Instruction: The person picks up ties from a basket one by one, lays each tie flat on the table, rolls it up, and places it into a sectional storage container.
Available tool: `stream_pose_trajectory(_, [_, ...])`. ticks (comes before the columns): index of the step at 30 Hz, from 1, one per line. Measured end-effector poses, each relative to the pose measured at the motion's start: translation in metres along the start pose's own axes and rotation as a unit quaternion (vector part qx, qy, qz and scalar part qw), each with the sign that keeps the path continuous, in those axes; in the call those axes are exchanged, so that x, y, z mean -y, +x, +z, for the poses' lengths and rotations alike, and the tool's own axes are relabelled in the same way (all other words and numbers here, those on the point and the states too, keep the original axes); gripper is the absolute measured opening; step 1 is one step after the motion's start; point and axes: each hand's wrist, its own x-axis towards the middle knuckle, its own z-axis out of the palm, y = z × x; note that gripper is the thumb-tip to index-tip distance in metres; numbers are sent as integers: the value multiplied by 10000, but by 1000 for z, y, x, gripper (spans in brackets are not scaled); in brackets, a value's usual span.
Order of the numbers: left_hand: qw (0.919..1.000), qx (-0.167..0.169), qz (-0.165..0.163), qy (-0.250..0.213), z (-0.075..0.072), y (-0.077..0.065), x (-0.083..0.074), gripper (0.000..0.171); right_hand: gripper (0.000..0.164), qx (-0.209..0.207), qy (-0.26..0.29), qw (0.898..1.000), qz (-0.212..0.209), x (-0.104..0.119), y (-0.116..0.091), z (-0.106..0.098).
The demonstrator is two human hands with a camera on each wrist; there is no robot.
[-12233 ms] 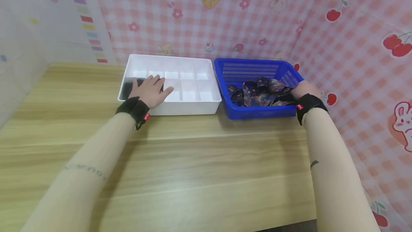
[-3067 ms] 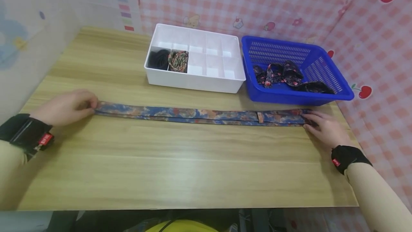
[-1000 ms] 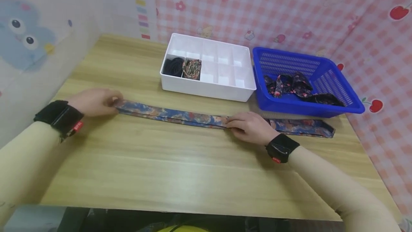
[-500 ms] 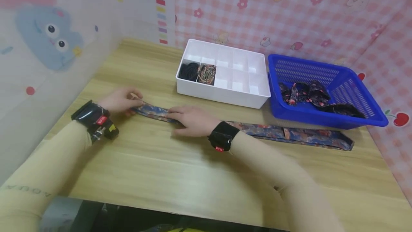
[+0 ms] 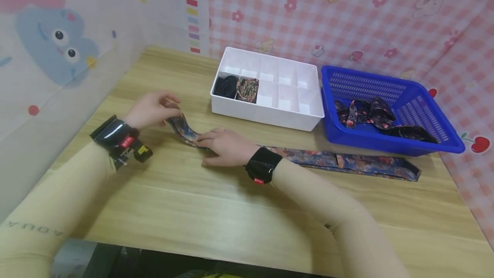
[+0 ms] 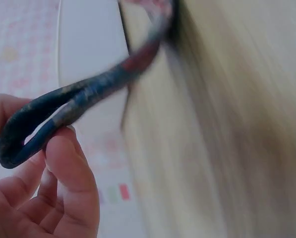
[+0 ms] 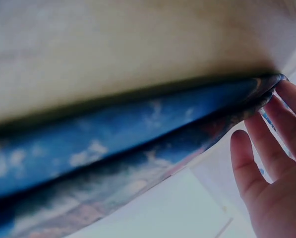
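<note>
A blue floral necktie lies folded lengthwise across the wooden table. My left hand pinches its left end between thumb and fingers and holds that end raised. In the left wrist view the necktie bends into a narrow loop at my fingertips. My right hand rests on the necktie a short way to the right, covering part of it. Seen from the right wrist, the fingers reach out fairly straight against the fabric. The wide pointed end lies flat at the right.
Behind the necktie stands a white divided box. Two front-left compartments hold a black coil and a rolled patterned fabric piece. A blue basket beside it contains several dark floral ties. Patterned walls border the table.
My right hand has slid left along the necktie, closer to my left hand. My left hand has lifted the left end, which now curves up. Earlier, both hands held the necktie stretched flat.
</note>
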Motion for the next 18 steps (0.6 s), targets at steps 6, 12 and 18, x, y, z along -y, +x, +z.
stream_pose_trajectory(6, [9994, 221, 168, 218, 0, -4, 0, 43, 60, -27, 135, 9999, 67, 6, 9, -1])
stream_pose_trajectory(12, [9986, 231, 49, 471, -3, -8, 23, 46, 64, 464, -19, 9988, 176, 10, 14, 2])
stream_pose_trajectory(18, [9978, 327, -152, 549, -3, -10, 34, 45, 69, 596, -182, 9977, 247, 18, 13, 3])
